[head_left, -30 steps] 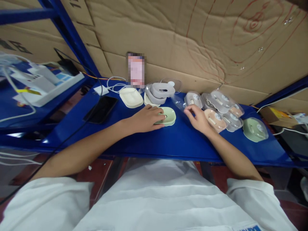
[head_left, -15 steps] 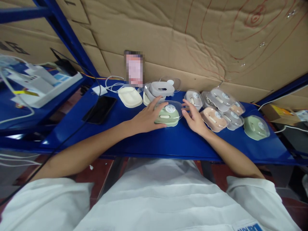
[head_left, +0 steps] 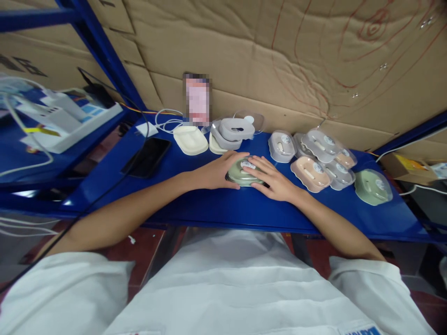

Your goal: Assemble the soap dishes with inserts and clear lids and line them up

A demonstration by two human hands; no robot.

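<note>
A green soap box [head_left: 240,177] with a clear lid and a round sticker sits on the blue shelf in front of me. My left hand [head_left: 221,172] is closed around its left side, thumb at the near edge and fingers along the far edge. My right hand [head_left: 274,179] grips it from the right, with fingers lying over the clear lid. Just behind it are grey soap box parts [head_left: 237,128], stacked on a cream piece. A cream dish [head_left: 191,140] lies to their left.
Several lidded soap boxes in grey and peach [head_left: 310,174] are grouped at the right, some stacked. Another green soap box [head_left: 373,187] stands farther right. A dark phone [head_left: 146,158], a white charger [head_left: 146,129] and a hanging black cable are at the left. Cardboard [head_left: 244,56] forms the back wall.
My right hand has moved left onto the lid of the green soap box. The box has shifted slightly right and nearer to me, and my left hand has moved with it.
</note>
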